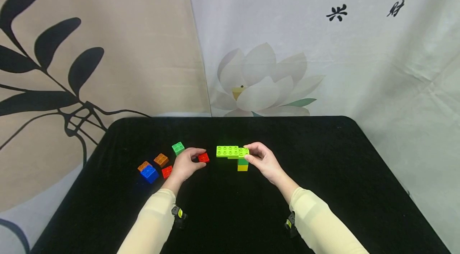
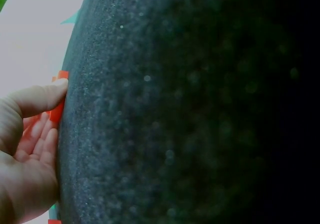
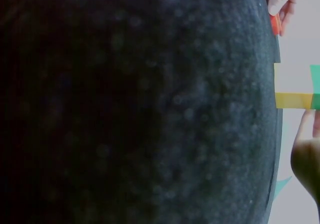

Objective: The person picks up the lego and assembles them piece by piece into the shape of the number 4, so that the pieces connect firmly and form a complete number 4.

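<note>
I see L hand [image 1: 184, 165] pinching red brick [image 1: 204, 157], R hand [image 1: 265, 161] gripping lime/green/yellow build [image 1: 227, 151] right of it — both toward tabletop [image 1: 230, 214] far side. Backdrop [image 1: 359, 70] chars [image 1: 336, 13] incl. 事, 兴, 里, 财.

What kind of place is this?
Probably a staged indoor recording spot, though the wider room isn't visible. Clues: a black-topped table, a wrinkled backdrop printed with a lotus and characters, and a small black device at each wrist.

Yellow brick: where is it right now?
In the head view, the yellow brick is just right of centre, directly below a green brick and left of the right hand.
</note>
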Available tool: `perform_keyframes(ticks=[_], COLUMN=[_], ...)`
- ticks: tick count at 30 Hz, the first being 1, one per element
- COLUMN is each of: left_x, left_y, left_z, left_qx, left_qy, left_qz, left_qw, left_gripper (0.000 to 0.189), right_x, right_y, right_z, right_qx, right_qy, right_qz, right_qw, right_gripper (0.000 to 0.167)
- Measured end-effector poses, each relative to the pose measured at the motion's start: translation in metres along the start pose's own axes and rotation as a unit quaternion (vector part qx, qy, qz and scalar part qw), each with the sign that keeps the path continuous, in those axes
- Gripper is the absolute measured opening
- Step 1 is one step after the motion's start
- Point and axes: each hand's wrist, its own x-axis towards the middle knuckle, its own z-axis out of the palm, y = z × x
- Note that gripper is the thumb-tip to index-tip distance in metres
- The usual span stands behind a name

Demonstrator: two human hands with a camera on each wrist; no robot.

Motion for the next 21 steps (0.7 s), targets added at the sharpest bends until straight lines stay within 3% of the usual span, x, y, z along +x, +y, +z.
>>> perform_keyframes(ticks=[11,15,18,21], left_x=[-0.002,-0.003,-0.005,-0.007], left_y=[0.003,0.006,0.009,0.015], left_z=[-0.003,-0.007,-0.01,-0.011], left_qx=[-0.019,-0.032,-0.048,-0.064], left_qy=[-0.012,-0.018,-0.027,-0.039], left_qz=[-0.012,-0.012,-0.001,0.018], left_qw=[0.9997,0.9993,0.9985,0.997], left_gripper=[0.038,0.037,0.036,0.036], right_x=[0.0,-0.003,-0.005,-0.003], right_y=[0.001,-0.015,-0.027,-0.02], right_z=[0.0,0.003,0.005,0.004], right_qx=[0.009,0.011,0.012,0.015], right_qy=[-0.001,-0.004,-0.006,-0.005], right_qz=[0.002,0.007,0.011,0.012], right_qw=[1.0,0.9999,0.9999,0.9998], right_gripper=[0.032,0.032,0.031,0.032])
